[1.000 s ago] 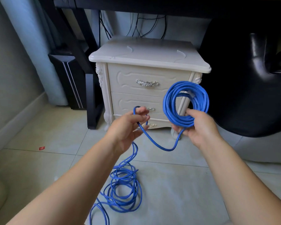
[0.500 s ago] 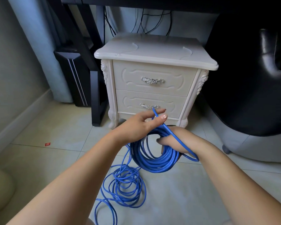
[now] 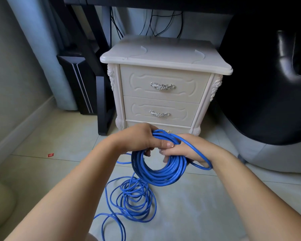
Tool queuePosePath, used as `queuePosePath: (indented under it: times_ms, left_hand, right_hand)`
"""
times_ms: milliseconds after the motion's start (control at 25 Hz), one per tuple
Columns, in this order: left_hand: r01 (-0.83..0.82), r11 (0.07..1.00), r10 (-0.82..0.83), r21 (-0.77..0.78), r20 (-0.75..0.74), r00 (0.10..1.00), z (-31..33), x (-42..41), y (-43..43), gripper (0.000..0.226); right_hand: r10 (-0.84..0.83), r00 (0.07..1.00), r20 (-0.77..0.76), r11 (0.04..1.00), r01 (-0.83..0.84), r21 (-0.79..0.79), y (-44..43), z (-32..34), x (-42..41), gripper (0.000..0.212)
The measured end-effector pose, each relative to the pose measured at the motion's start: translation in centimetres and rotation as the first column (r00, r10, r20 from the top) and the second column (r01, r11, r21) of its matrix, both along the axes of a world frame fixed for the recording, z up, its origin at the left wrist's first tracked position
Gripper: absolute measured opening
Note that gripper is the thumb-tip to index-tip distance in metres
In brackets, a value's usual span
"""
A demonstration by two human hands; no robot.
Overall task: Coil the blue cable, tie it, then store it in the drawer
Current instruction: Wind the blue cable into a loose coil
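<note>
A thick coil of blue cable (image 3: pixel 161 176) hangs between both hands in front of the nightstand. My left hand (image 3: pixel 141 138) grips the top of the coil with fingers curled round the strands. My right hand (image 3: pixel 184 148) holds the coil's right side, and one strand loops over that wrist. More loose blue cable (image 3: pixel 134 199) lies in tangled loops on the floor below. The cream nightstand (image 3: pixel 163 54) has a shut top drawer (image 3: pixel 163 82) and a shut middle drawer (image 3: pixel 161 110), each with a silver handle.
A black desk leg (image 3: pixel 102 105) and a dark computer case (image 3: pixel 76 80) stand left of the nightstand. A black leather chair (image 3: pixel 268 84) fills the right. Black wires (image 3: pixel 163 21) hang behind. A small red scrap (image 3: pixel 50 154) lies on the tiled floor.
The coil came down from upright beside the drawers to low in front of them. My left hand brought the free strand over and now grips the coil together with my right hand.
</note>
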State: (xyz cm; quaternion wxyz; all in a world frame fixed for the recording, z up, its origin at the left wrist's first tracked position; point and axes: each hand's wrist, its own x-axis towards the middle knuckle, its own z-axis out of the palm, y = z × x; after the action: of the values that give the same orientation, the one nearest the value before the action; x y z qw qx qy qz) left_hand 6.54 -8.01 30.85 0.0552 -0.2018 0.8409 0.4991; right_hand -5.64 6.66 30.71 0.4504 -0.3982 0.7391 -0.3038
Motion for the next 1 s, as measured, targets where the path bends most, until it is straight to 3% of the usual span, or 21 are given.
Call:
queuePosePath:
  times_ms: [80, 200, 280, 360, 440, 520, 600, 640, 680, 720, 840, 920, 1000]
  left_hand:
    - [-0.056, 0.998, 0.055, -0.024, -0.041, 0.998, 0.3, 0.4, -0.5, 0.033]
    - [-0.133, 0.991, 0.132, -0.009, -0.099, 0.986, 0.4, 1.1, -1.2, 0.033]
    - [-0.162, 0.987, 0.162, 0.013, -0.147, 0.976, 0.5, 1.4, -1.3, 0.024]
    - [-0.183, 0.983, 0.185, 0.032, -0.2, 0.962, 0.7, 1.6, -1.5, 0.019]
    - [-0.207, 0.978, 0.209, 0.036, -0.266, 0.941, 1.3, 1.9, -1.4, 0.021]
    - [-0.239, 0.971, 0.233, 0.025, -0.337, 0.912, 1.8, 2.3, -1.3, 0.031]
    - [-0.265, 0.964, 0.248, 0.012, -0.39, 0.887, 2.2, 2.6, -1.4, 0.033]
    - [-0.276, 0.961, 0.261, 0.024, -0.407, 0.875, 2.3, 2.8, -1.5, 0.031]
    - [-0.289, 0.956, 0.284, 0.054, -0.42, 0.862, 2.3, 3.0, -1.7, 0.027]
    - [-0.301, 0.949, 0.312, 0.096, -0.432, 0.846, 2.3, 3.1, -1.8, 0.024]
    - [-0.368, 0.912, 0.41, 0.183, -0.433, 0.803, 2.0, 2.8, -1.6, 0.032]
    - [-0.42, 0.88, 0.475, 0.223, -0.421, 0.772, 1.6, 2.3, -1.4, 0.026]
    - [-0.454, 0.842, 0.538, 0.291, -0.401, 0.741, 1.1, 1.8, -1.1, 0.022]
  right_hand:
    - [-0.041, 0.968, 0.246, 0.995, 0.063, -0.081, 0.4, 0.6, -1.0, 0.023]
    - [-0.169, 0.831, 0.53, 0.941, 0.296, -0.165, 1.4, 2.1, -2.5, 0.047]
    - [-0.178, 0.824, 0.538, 0.885, 0.373, -0.278, 1.8, 2.9, -2.6, 0.048]
    - [-0.235, 0.803, 0.548, 0.775, 0.495, -0.393, 1.6, 2.9, -2.3, 0.027]
    - [-0.4, 0.672, 0.623, 0.631, 0.695, -0.344, 1.0, 2.3, -2.6, 0.025]
    - [-0.546, 0.586, 0.599, 0.579, 0.781, -0.236, 0.5, 1.3, -3.0, 0.024]
    - [-0.648, 0.721, 0.246, 0.695, 0.692, -0.194, 0.4, 0.2, -2.8, 0.023]
    - [-0.619, 0.784, 0.04, 0.765, 0.615, -0.192, 0.2, -0.1, -2.4, 0.032]
    - [-0.595, 0.797, -0.103, 0.796, 0.567, -0.215, 0.0, 0.0, -1.9, 0.045]
    - [-0.598, 0.788, -0.148, 0.791, 0.55, -0.267, -0.2, 0.2, -1.5, 0.054]
    - [-0.554, 0.828, 0.087, 0.726, 0.532, -0.437, -0.4, 1.5, -0.1, 0.05]
    - [-0.411, 0.888, 0.203, 0.783, 0.459, -0.42, -0.6, 1.6, 1.4, 0.044]
    - [-0.318, 0.922, 0.221, 0.84, 0.382, -0.386, -0.9, 1.0, 2.8, 0.047]
